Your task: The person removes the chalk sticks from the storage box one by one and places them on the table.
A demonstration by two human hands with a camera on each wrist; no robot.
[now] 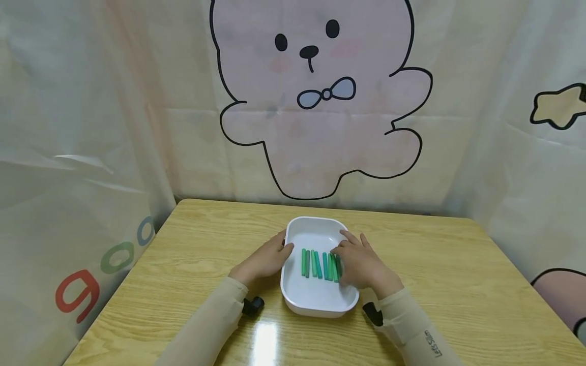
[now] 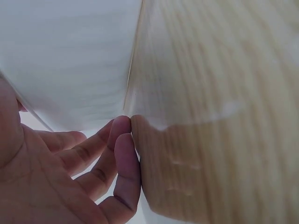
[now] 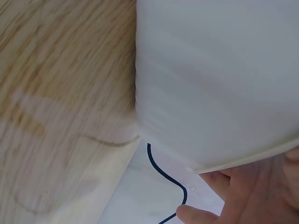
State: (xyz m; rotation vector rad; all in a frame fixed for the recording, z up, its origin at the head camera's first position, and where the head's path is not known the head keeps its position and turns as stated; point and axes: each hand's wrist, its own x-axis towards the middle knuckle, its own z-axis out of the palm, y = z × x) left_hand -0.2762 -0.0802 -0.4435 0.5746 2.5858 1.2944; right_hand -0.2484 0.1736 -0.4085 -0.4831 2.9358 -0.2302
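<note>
A white rectangular basin (image 1: 320, 300) with rounded corners stands on the table. Several short sticks (image 1: 319, 264), in light to dark green and teal, lie side by side in a row on its floor. My left hand (image 1: 267, 256) holds the basin's left side, thumb over the rim and fingers outside against the wall (image 2: 70, 70). Reaching over the right rim, my right hand (image 1: 366, 264) has its fingertips at the dark green stick at the row's right end. Its other fingers are spread. I cannot tell if it pinches that stick, as the hand covers part of it.
The basin rests on a light wood-grain table (image 1: 206, 244). Behind it hangs a curtain (image 1: 192, 152) with a printed bear; more curtain hangs at both sides. Black wrist bands (image 1: 253, 307) show at both sleeves.
</note>
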